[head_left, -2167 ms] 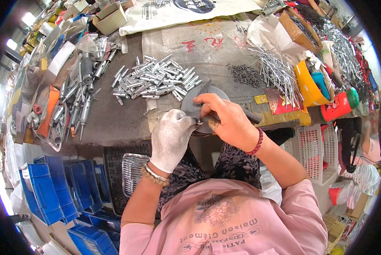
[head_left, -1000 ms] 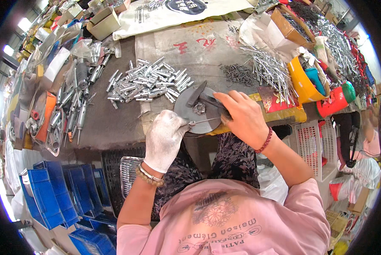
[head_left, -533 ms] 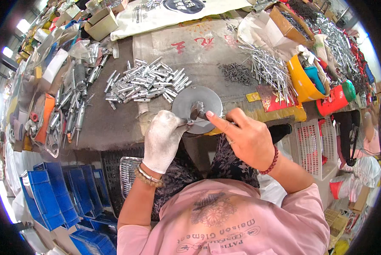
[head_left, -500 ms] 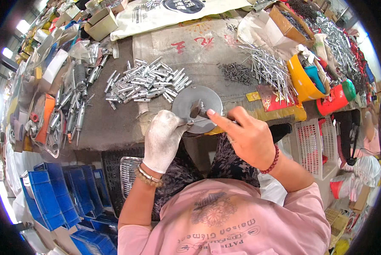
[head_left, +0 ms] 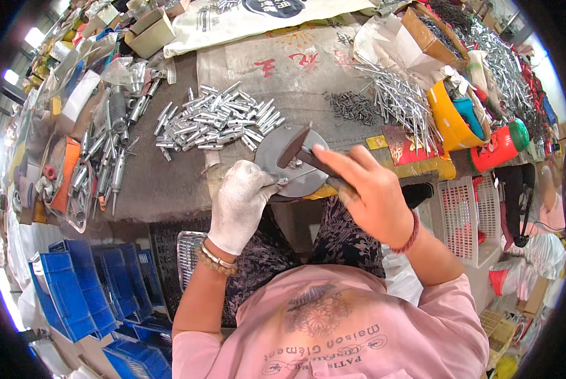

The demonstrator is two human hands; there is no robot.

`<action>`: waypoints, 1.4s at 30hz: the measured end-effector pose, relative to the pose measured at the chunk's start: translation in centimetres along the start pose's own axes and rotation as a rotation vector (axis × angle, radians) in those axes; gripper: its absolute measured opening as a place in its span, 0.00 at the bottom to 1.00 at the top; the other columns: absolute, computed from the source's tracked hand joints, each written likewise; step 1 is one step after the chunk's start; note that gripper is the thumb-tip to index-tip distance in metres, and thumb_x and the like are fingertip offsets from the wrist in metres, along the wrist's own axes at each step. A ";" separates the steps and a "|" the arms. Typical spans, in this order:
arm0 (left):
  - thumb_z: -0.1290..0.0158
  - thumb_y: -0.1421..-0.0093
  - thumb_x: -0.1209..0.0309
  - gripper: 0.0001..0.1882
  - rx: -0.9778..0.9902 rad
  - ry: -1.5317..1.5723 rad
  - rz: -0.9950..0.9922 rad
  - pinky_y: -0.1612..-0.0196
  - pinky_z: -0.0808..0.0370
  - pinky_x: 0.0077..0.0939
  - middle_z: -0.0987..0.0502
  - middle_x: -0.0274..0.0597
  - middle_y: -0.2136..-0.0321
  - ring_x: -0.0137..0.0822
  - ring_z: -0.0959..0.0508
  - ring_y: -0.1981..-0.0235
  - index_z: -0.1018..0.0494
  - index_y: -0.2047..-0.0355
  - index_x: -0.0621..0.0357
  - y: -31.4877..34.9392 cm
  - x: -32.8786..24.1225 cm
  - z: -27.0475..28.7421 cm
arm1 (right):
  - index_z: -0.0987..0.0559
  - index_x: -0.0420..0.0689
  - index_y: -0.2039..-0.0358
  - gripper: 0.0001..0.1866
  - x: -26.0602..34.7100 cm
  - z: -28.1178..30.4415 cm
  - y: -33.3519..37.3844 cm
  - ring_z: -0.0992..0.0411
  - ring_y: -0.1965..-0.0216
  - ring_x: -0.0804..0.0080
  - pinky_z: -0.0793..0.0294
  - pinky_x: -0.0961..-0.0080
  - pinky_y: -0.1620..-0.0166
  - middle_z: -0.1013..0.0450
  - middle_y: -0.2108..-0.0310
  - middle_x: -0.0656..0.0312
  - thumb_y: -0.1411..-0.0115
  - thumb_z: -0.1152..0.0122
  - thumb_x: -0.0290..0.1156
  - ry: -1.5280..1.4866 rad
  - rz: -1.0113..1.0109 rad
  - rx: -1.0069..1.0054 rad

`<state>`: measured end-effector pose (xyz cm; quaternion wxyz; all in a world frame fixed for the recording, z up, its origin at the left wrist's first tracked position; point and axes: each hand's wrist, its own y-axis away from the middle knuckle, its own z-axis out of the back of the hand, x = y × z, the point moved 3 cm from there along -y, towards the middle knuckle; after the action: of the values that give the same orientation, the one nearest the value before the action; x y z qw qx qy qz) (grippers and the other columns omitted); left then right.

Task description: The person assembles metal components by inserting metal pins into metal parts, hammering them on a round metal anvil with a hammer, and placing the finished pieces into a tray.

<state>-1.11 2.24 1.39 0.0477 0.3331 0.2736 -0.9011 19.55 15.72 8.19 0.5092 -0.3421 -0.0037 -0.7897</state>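
Observation:
My right hand [head_left: 379, 201] is closed round the handle of a hammer [head_left: 294, 149], and the index finger lies along it. The dark hammer head hangs over a round grey metal disc [head_left: 271, 151] at the table's front edge. At the disc's lower left, my left hand [head_left: 235, 205], in a white glove, pinches a small silver metal piece [head_left: 283, 182]. Most of that piece is hidden by the fingers. Just beyond the disc lies a heap of short silver metal cylinders [head_left: 216, 120].
Small dark pins [head_left: 352, 107] and long thin metal rods [head_left: 400, 95] lie right of the disc, near a yellow container [head_left: 447, 117] and a red jar [head_left: 494, 151]. Metal tools [head_left: 115, 151] crowd the left side. Blue crates [head_left: 74, 290] stand below the table at left.
The hammer has lifted and turned, so more of its head and handle shows above the disc. My right hand has shifted slightly right and down; my left hand stays nearly in place.

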 end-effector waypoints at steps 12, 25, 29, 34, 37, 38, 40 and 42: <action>0.31 0.44 0.78 0.10 0.024 -0.048 -0.012 0.53 0.22 0.37 0.19 0.45 0.63 0.48 0.19 0.58 0.13 0.60 0.59 0.0 0.2 0.3 | 0.22 0.46 0.61 0.11 -0.1 -3.8 2.0 0.19 0.57 0.51 0.19 0.53 0.55 0.21 0.62 0.56 0.43 0.29 0.28 0.165 -0.036 0.183; 0.44 0.26 0.78 0.36 -0.209 0.886 0.787 0.66 0.24 0.19 0.17 0.38 0.61 0.22 0.23 0.71 0.42 0.20 0.58 6.0 -2.7 -3.4 | 0.23 0.38 0.49 0.16 0.6 -7.8 5.2 0.32 0.71 0.81 0.30 0.74 0.67 0.28 0.73 0.66 0.38 0.37 0.17 -0.897 -0.678 0.496; 0.39 0.30 0.76 0.36 -0.261 0.889 0.803 0.69 0.29 0.17 0.19 0.35 0.63 0.21 0.24 0.70 0.38 0.24 0.62 6.8 -2.7 -2.7 | 0.23 0.40 0.48 0.17 2.1 -8.8 5.3 0.31 0.70 0.81 0.28 0.75 0.65 0.27 0.72 0.66 0.37 0.35 0.17 -0.839 -0.649 0.528; 0.36 0.33 0.79 0.35 -0.406 0.874 0.809 0.68 0.30 0.17 0.21 0.31 0.65 0.19 0.27 0.70 0.34 0.28 0.60 9.5 -0.9 -0.5 | 0.29 0.45 0.28 0.34 1.9 -9.9 6.4 0.23 0.54 0.77 0.22 0.77 0.51 0.20 0.55 0.62 0.33 0.35 0.16 -0.820 -0.511 0.611; 0.39 0.33 0.79 0.33 -0.601 0.663 0.865 0.66 0.29 0.16 0.20 0.33 0.62 0.19 0.27 0.69 0.33 0.28 0.61 14.9 1.7 2.0 | 0.30 0.44 0.27 0.34 1.1 -10.7 6.8 0.24 0.54 0.77 0.24 0.79 0.48 0.20 0.53 0.62 0.33 0.37 0.14 -0.819 -0.554 0.695; 0.37 0.33 0.79 0.32 -0.662 0.605 0.973 0.55 0.23 0.21 0.18 0.37 0.59 0.25 0.21 0.60 0.31 0.30 0.62 17.7 2.9 2.6 | 0.30 0.44 0.27 0.34 1.1 -11.1 6.9 0.24 0.54 0.77 0.24 0.79 0.48 0.20 0.53 0.62 0.33 0.37 0.14 -0.825 -0.544 0.716; 0.39 0.33 0.78 0.30 -0.688 0.426 1.104 0.55 0.21 0.22 0.15 0.44 0.55 0.28 0.18 0.58 0.31 0.31 0.65 23.6 6.3 3.1 | 0.30 0.43 0.27 0.34 0.7 -11.6 7.3 0.23 0.54 0.77 0.24 0.79 0.48 0.20 0.53 0.62 0.32 0.37 0.13 -0.779 -0.573 0.758; 0.38 0.35 0.78 0.31 -0.806 0.334 1.291 0.53 0.20 0.26 0.15 0.46 0.53 0.32 0.17 0.55 0.30 0.32 0.69 29.8 9.5 2.5 | 0.29 0.43 0.28 0.33 0.6 -12.2 7.5 0.24 0.54 0.78 0.24 0.79 0.48 0.20 0.53 0.62 0.31 0.37 0.12 -0.782 -0.561 0.766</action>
<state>-1.92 -23.36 -16.74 0.6385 0.5146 0.3352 -0.4638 18.94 7.27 -3.41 0.3295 -0.3853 -0.5636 -0.6522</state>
